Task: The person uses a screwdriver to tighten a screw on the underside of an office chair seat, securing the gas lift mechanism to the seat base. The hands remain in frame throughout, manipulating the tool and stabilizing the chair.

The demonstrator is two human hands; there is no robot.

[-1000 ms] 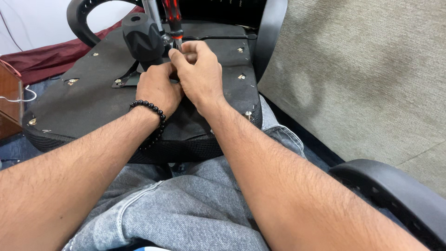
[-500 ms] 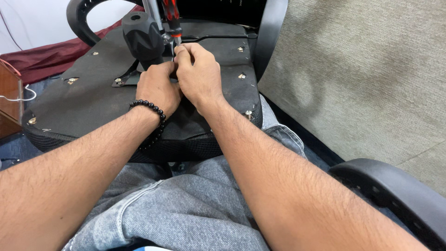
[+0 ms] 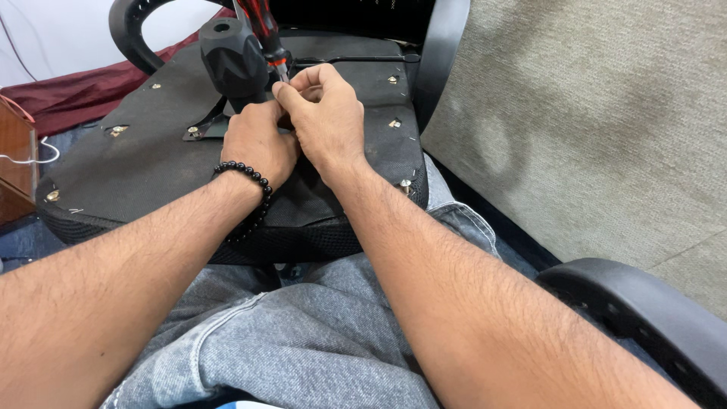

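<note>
Upturned chair seat (image 3: 151, 163) across the lap, black hub (image 3: 231, 60) at far centre. Left hand (image 3: 257, 144) and right hand (image 3: 326, 113) have barely shifted, fingers pinched together at the screwdriver (image 3: 265, 34) tip; fastening work continues.

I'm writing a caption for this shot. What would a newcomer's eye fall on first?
First, the two hands pressed together at top centre: the left hand, a black bead bracelet on its wrist, and the right hand, fingers pinched at the tip of a red-and-black screwdriver. They work on the black underside of an upturned chair seat, beside its chunky black mount.
</note>
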